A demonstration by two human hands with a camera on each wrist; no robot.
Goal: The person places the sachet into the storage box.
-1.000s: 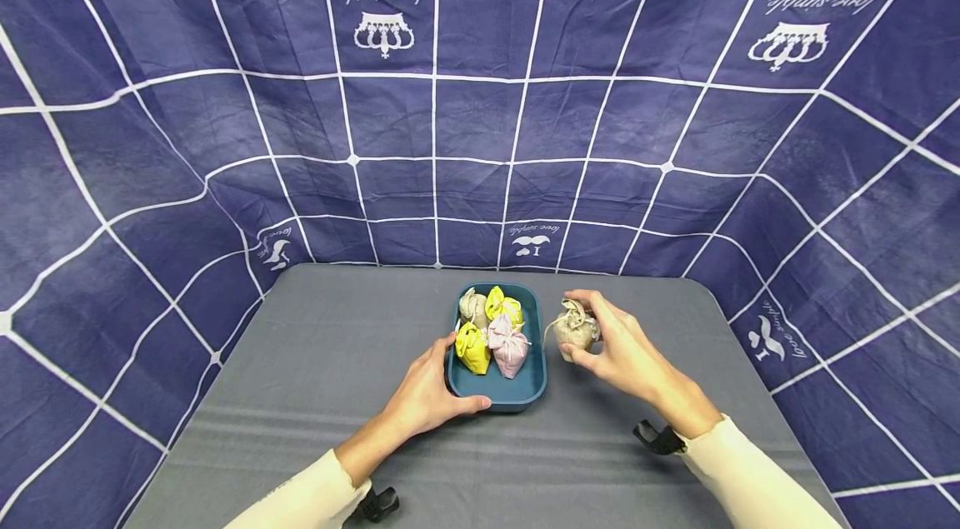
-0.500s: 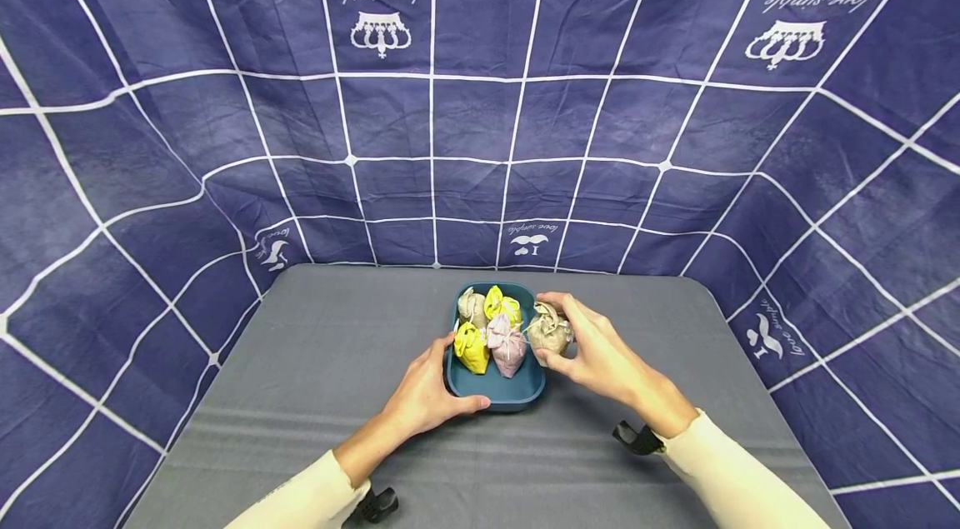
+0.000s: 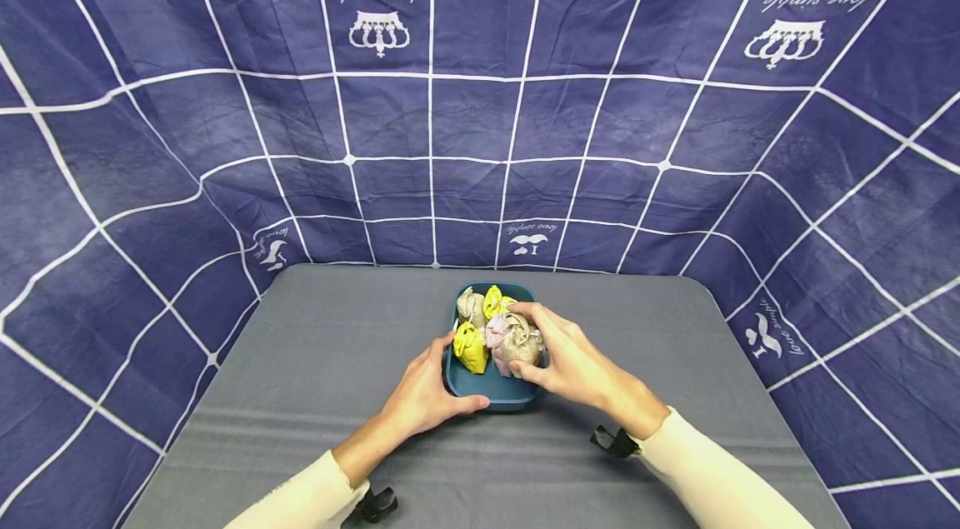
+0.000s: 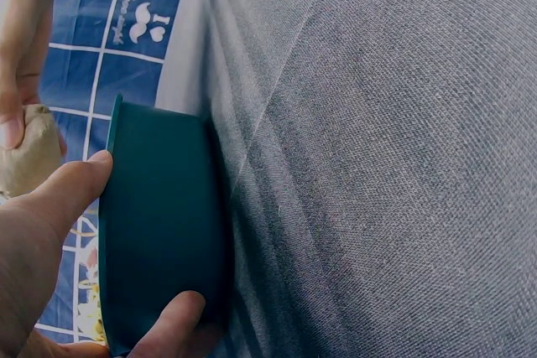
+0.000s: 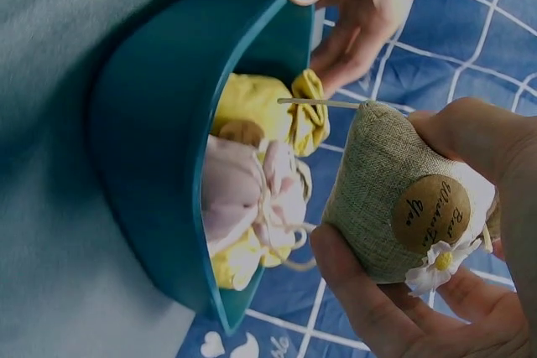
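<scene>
In the head view my right hand pinches a beige linen drawstring sachet over the right half of a teal plastic box. The right wrist view shows the sachet outside the rim, with a round brown label and a small white flower. Inside the box lie a yellow sachet, another yellow one, a beige one and a pink one, partly covered in the head view. My left hand grips the box's near left corner, thumb at the front rim.
A grey cloth-covered table lies under the box. Blue cloth with white grid lines hangs behind and at both sides. Black wrist straps show below the cuffs.
My right hand has carried the beige sachet leftward from beside the box to above the pink sachet. My left hand stays on the box, which keeps its place.
</scene>
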